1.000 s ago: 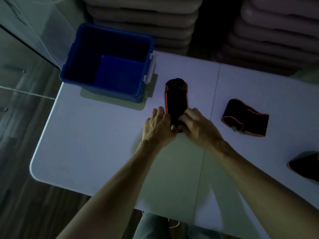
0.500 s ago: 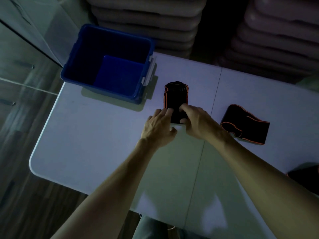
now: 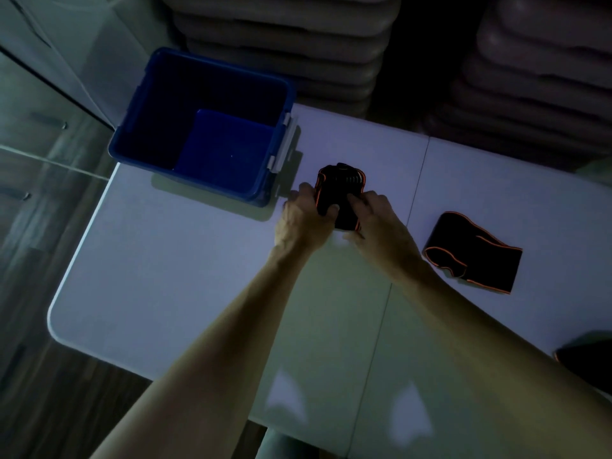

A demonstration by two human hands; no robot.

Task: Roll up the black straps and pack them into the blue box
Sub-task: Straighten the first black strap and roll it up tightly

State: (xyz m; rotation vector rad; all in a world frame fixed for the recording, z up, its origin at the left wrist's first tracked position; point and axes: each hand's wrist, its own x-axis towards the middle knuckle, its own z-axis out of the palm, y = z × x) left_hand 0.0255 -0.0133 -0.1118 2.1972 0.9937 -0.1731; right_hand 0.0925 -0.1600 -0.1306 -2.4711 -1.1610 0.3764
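Note:
A black strap with orange edging (image 3: 341, 190) lies on the white table, mostly rolled into a short bundle. My left hand (image 3: 303, 220) grips its left side and my right hand (image 3: 377, 220) presses on its right side. The blue box (image 3: 159, 120) stands open and empty at the table's far left corner, just left of the roll. A second black strap (image 3: 473, 256) lies folded flat to the right. The corner of a third black strap (image 3: 586, 359) shows at the right edge.
The white folding table (image 3: 185, 276) has a seam down its middle and a rounded near-left corner. Stacks of pale moulded trays (image 3: 284, 38) stand behind it. Wooden floor lies to the left.
Both hands have moved away from me along the strap, rolling it up. The flat part of the strap has shortened and the bundle has thickened.

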